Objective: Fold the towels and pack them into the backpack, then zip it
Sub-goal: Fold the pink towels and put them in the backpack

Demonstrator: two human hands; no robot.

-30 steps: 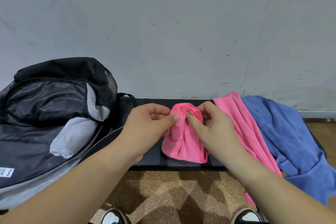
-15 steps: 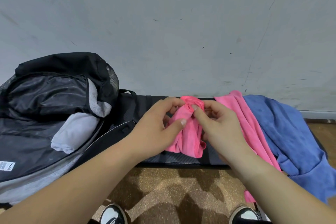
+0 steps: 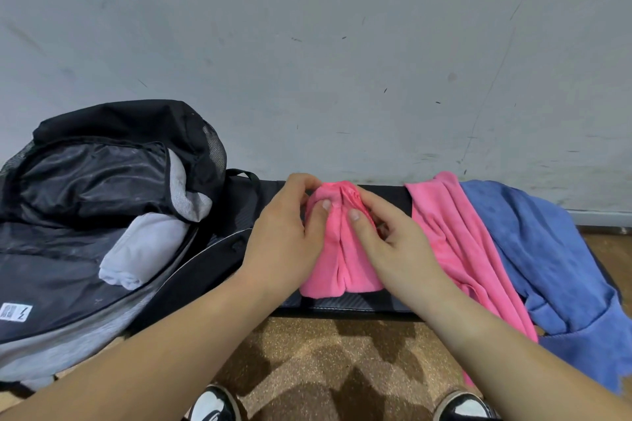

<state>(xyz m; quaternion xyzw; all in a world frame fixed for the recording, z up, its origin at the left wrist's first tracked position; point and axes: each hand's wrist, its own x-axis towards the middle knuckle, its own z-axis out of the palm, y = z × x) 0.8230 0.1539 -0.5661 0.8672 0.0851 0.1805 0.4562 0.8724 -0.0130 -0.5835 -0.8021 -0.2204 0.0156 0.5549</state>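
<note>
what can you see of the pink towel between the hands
Bright pink, soft plush cloth, the pink towel is bunched into a narrow bundle with lengthwise folds and a deep middle crease. It lies on the black surface, its lower end near the front edge. The left hand and right hand grip its sides, thumbs pressing on top.

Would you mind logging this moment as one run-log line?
left hand, right hand: grip small pink towel on bench | backpack: open, grey towel inside | waiting: second pink towel, blue towel
</note>
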